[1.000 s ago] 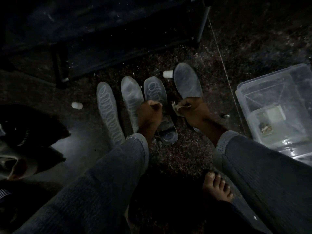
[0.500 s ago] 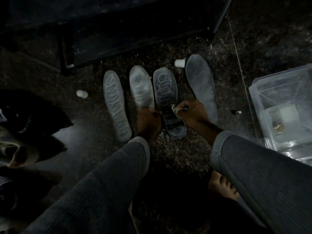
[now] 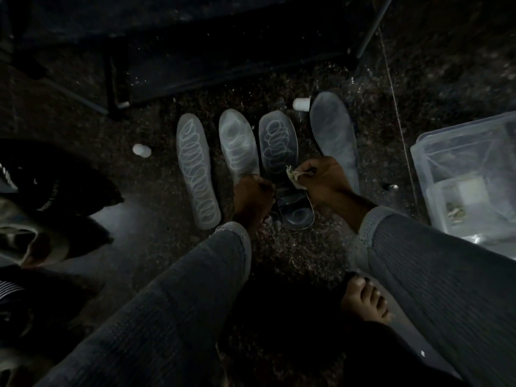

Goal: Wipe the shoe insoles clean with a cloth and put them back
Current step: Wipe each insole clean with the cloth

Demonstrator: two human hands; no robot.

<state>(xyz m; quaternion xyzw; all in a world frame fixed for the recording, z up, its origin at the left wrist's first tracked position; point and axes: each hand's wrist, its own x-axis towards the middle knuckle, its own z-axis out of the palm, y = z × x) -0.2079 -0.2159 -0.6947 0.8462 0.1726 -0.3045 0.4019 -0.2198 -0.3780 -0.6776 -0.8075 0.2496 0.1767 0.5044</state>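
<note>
Four pale insoles lie side by side on the dark speckled floor: the first insole (image 3: 196,174) and second insole (image 3: 237,145) at the left, the fourth insole (image 3: 332,129) at the right. My right hand (image 3: 324,182) grips a small crumpled cloth (image 3: 293,177) and presses it on the middle of the third insole (image 3: 277,141). My left hand (image 3: 252,196) has curled fingers at that insole's left edge near the heel and seems to hold it down. The heel of the third insole looks dark and shiny.
A clear plastic bin (image 3: 460,152) stands at the right. Two small white caps (image 3: 301,104) (image 3: 141,150) lie near the insoles. Dark shoes (image 3: 55,191) sit at the left, dark furniture (image 3: 223,51) is behind, and my bare foot (image 3: 365,300) is at the lower right.
The view has shifted, so the insoles sit higher and further right. My right hand with the cloth has slid off the fourth insole's heel towards the third one. My left hand stays at its edge.
</note>
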